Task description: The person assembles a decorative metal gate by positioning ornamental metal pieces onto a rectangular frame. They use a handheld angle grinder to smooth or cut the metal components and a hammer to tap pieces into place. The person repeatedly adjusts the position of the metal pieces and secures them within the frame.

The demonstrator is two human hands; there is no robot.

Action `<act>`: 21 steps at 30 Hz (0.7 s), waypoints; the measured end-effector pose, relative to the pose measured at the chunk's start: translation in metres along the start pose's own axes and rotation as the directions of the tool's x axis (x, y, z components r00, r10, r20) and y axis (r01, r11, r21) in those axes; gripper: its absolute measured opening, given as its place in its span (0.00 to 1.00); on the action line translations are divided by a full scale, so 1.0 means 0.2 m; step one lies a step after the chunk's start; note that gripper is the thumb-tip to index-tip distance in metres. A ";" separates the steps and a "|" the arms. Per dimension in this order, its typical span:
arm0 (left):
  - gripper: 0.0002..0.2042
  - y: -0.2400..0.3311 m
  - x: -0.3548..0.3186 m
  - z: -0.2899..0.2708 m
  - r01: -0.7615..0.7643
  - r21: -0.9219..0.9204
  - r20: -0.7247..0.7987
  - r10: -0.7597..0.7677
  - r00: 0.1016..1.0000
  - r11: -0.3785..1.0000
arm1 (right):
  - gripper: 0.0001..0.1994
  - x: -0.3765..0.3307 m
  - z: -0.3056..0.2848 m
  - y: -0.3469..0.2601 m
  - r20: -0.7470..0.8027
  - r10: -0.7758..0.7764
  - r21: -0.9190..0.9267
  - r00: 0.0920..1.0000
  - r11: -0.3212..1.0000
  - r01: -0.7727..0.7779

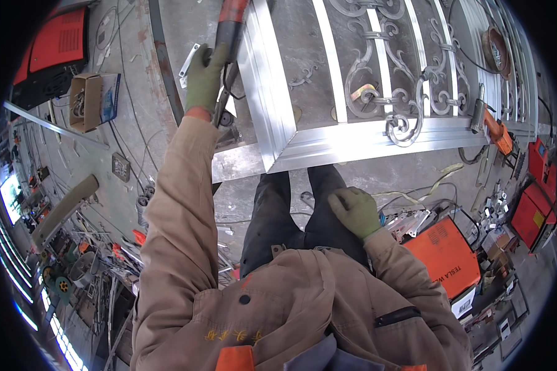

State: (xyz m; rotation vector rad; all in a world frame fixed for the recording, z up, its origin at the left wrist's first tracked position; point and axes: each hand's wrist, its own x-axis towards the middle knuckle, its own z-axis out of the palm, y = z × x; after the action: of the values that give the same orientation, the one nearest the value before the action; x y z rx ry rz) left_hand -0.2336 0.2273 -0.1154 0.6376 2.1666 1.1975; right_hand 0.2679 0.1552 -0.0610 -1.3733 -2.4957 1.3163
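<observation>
My left hand (204, 80), in a green glove, is closed round the black rear part of a red-and-black corded power tool (229, 29). The tool's front runs past the upper edge, so its exact kind is hidden. It lies over the left side of a shiny metal frame (272, 93) with a mitred corner. Inside the frame are straight bars and scrolled metal ornaments (387, 102). My right hand (354, 211), also gloved in green, rests on my right thigh with nothing in it, fingers loosely bent and lying on the trouser cloth.
An orange machine case (444, 256) stands at my right, with red machines (534, 213) beyond. On the frame's right corner lies an orange-and-silver power tool (496, 133); a brown bowl (495, 51) is farther back. A cardboard box (85, 102) and cables lie left.
</observation>
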 end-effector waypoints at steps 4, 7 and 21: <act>0.34 0.07 -0.36 -0.03 -0.208 0.108 -0.357 0.233 0.904 0.972 | 0.14 0.03 0.14 0.23 0.125 0.054 -0.135 0.991 0.990 -0.037; 0.24 0.03 -0.75 0.00 -0.213 0.148 -0.390 0.255 0.885 0.966 | 0.16 0.12 0.26 0.46 0.097 0.078 -0.188 0.992 0.980 -0.059; 0.22 -0.98 -1.17 0.29 -0.419 0.671 0.134 0.456 0.880 0.611 | 0.28 1.09 1.48 1.58 -0.208 0.449 -0.034 0.869 0.885 -0.465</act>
State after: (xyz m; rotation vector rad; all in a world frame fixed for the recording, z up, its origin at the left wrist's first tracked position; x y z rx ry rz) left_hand -0.0510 0.0159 -0.2520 1.5520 2.5773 0.5539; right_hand 0.2439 0.1934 -0.5432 -2.0985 -2.1963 1.0622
